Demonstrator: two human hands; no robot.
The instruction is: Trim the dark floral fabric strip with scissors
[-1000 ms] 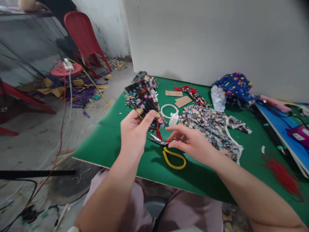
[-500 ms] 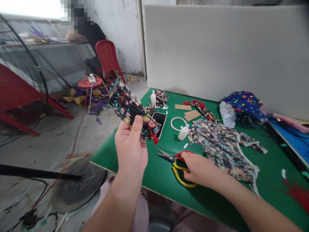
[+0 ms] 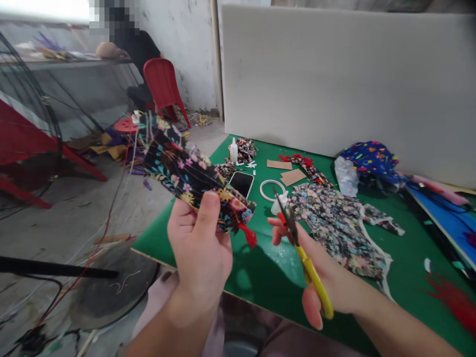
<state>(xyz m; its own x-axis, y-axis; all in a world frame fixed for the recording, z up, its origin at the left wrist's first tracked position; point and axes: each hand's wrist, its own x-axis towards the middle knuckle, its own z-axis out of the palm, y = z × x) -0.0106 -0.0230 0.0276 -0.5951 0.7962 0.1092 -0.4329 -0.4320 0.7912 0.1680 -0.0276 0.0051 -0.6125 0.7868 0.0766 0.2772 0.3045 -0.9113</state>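
My left hand [image 3: 201, 238] pinches a dark floral fabric strip [image 3: 186, 173] between thumb and fingers, above the table's left part. A red tip [image 3: 248, 235] hangs from the strip's lower right end. My right hand [image 3: 312, 263] holds scissors [image 3: 303, 253] with yellow and red handles, blades pointing up and to the left. A white squeeze bottle [image 3: 278, 204] stands behind the blades, beside a white ring [image 3: 265, 189]. A phone [image 3: 241, 184] lies past the strip. Floral cloth with a white edge [image 3: 338, 228] spreads to the right of the scissors.
On the green table [image 3: 260, 277] lie brown card pieces [image 3: 293, 177], another bottle [image 3: 233, 150], a blue patterned bundle [image 3: 372, 161] and red fibres [image 3: 451, 300]. A pale board [image 3: 334, 79] stands behind. A person [image 3: 143, 54] sits by a red chair [image 3: 161, 84] at back left.
My right hand has lifted the scissors off the table and turned them upward. More of the floral strip shows, extending farther left, and my left hand has come slightly nearer.
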